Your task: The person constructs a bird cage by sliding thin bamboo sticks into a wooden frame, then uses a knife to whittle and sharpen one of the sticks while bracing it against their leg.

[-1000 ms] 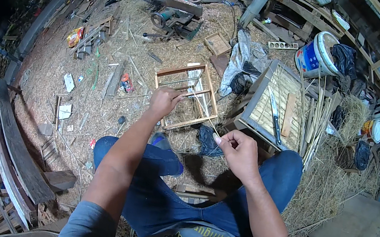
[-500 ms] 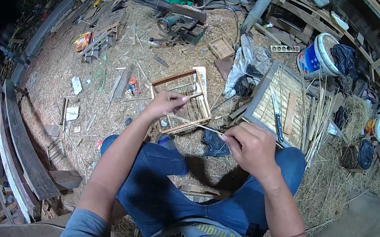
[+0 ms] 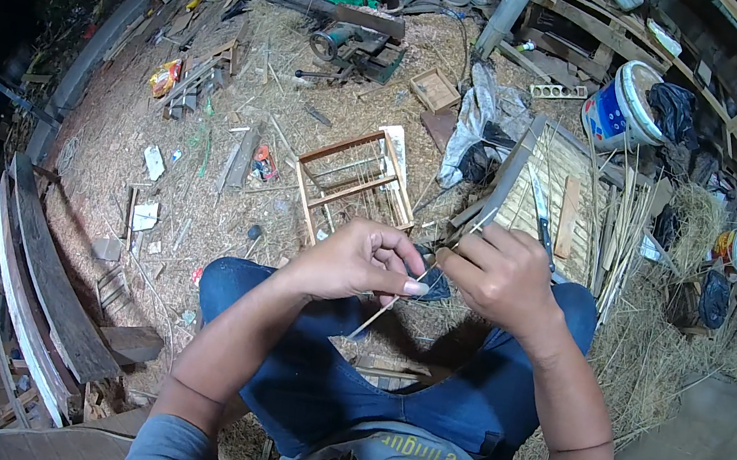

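A thin bamboo stick [image 3: 369, 320] slants between my hands, above my lap. My left hand [image 3: 363, 261] pinches it between thumb and fingertips near its middle. Just to the right, my right hand [image 3: 500, 275] has its fingers closed round the stick's upper part. One end points down toward my knees; the other comes out above the right fist. Beyond my left hand, a small wooden frame [image 3: 341, 145] with thin bars lies on the ground, untouched. A knife [image 3: 537, 197] rests on the slatted panel [image 3: 527, 154] beyond my right hand.
Loose bamboo strips [image 3: 621, 240] lean along the panel's right side. A white and blue bucket [image 3: 618, 111] stands at the far right. A clamp-like metal tool [image 3: 327, 43] and a small wooden tray [image 3: 434, 91] lie farther off. Long boards [image 3: 54, 278] line the left side; shavings cover the ground.
My left hand has come down and right from above the wooden frame and now grips the stick. My right hand has risen slightly, and the stick now slants more steeply.
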Action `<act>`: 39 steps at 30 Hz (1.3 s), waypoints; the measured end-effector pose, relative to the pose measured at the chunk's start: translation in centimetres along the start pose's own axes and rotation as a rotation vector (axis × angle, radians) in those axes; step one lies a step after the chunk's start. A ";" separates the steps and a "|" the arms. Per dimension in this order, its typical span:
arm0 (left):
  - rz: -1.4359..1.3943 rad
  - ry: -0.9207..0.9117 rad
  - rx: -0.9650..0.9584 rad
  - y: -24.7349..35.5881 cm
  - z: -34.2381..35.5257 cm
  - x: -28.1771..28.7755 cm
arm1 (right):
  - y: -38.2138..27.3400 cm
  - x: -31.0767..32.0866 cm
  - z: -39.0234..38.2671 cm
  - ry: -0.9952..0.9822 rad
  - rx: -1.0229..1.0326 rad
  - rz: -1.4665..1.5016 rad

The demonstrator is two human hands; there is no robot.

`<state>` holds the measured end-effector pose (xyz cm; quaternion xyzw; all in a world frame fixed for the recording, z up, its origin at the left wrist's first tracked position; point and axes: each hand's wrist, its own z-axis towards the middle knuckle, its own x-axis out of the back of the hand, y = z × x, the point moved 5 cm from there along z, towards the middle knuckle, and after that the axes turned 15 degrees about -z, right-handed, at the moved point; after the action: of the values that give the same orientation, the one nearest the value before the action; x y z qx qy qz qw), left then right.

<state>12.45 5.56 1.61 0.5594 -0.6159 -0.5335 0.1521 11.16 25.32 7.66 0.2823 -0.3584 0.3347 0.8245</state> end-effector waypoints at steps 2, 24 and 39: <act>-0.028 0.020 -0.012 -0.6 0.0 -0.3 | 0.0 -0.2 -0.2 0.007 0.011 0.001; -0.430 0.228 -0.358 -3.6 -5.7 -1.9 | 12.1 -18.0 -18.9 -0.775 -1.130 -0.281; -0.311 0.634 -0.457 -8.5 -16.5 4.2 | -2.0 -8.5 -3.8 -0.199 -0.859 0.560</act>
<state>28.43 -4.42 -0.81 0.7340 -0.3126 -0.4744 0.3721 9.81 23.76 -1.59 -0.1576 -0.6019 0.3366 0.7068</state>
